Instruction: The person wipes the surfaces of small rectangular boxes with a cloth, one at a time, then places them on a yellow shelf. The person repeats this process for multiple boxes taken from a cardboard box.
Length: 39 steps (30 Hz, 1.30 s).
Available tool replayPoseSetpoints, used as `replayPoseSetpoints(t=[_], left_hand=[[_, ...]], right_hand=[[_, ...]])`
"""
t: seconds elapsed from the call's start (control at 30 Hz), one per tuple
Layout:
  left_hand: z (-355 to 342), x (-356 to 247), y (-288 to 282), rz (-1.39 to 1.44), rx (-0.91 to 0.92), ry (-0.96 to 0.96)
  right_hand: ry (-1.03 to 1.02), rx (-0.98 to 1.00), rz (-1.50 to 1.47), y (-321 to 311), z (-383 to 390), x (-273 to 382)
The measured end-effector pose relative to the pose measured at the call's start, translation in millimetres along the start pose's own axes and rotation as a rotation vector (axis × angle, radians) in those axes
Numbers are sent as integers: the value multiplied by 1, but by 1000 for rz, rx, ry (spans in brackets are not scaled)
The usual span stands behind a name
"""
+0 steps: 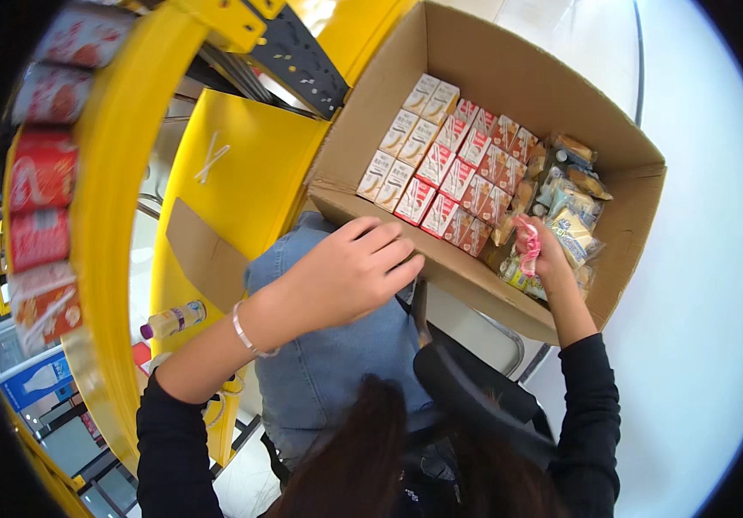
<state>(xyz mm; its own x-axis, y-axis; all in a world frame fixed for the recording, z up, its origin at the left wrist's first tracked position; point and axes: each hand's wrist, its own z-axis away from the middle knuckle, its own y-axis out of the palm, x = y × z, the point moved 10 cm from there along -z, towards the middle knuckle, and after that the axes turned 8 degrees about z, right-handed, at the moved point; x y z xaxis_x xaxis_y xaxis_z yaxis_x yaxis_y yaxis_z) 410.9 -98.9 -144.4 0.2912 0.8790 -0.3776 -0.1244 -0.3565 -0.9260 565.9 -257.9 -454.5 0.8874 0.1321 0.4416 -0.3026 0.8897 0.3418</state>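
A large brown cardboard box (509, 56) stands before me with its top uncovered. Inside it, several small drink cartons (440, 164) in white, red and brown are lined up in rows. My right hand (548, 255) reaches into the box's right part, closed on a pink-and-white wrapped packet (528, 246). Around that hand lie several clear-wrapped bread snacks (574, 229), jumbled together. My left hand (358, 263) hovers by the box's near wall, palm down, fingers loosely apart and holding nothing.
To the left runs a yellow metal shelf (242, 129) with a flat piece of cardboard (205, 255) and a purple-capped bottle (173, 319). More cartons (43, 186) line the far left behind a yellow upright. A black chair part (475, 380) is close below the box.
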Motion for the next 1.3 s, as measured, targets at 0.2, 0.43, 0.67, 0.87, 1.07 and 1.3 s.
replayPoseSetpoints(t=[0.2, 0.43, 0.67, 0.87, 1.07, 1.3], left_hand=[[-71, 84, 106, 79, 14, -60], [-95, 147, 286, 288, 375, -240], [-103, 168, 425, 715, 822, -603], [-126, 171, 479, 1093, 446, -848], [-117, 181, 486, 1234, 273, -913], [-96, 188, 505, 1042, 294, -896]], right_hand=[[143, -7, 137, -49, -96, -76], [255, -268, 449, -73, -150, -163], [249, -373, 408, -101, -181, -182], [145, -293, 143, -99, -209, -189], [276, -304, 228, -100, -196, -189], [475, -91, 160, -119, -212, -220]])
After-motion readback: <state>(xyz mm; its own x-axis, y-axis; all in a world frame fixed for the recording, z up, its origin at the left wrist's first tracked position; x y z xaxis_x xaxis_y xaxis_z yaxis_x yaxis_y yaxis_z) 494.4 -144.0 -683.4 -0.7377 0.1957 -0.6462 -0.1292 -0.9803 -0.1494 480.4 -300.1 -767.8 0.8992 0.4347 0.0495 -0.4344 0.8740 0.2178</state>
